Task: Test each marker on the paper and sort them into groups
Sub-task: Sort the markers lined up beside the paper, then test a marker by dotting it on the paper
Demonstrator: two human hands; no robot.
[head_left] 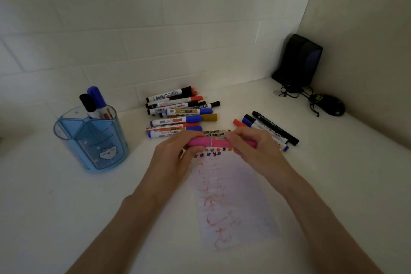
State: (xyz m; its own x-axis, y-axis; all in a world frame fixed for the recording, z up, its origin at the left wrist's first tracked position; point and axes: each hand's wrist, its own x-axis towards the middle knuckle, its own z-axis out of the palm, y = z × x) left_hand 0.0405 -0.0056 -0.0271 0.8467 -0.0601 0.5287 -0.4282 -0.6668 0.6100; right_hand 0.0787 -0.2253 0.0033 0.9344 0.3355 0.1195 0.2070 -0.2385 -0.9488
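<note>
Both hands, left [178,153] and right [251,149], grip a pink marker [213,142] above the paper [235,196]; its cap seems on.

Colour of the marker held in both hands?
The slim plastic marker is bright pink; head view.

A lone wide-angle head camera is looking forward and down — sitting close above the left hand [173,159] and right hand [255,151] gripping a pink marker [213,141], taking in the table [66,207] up to the wall [133,40].
</note>
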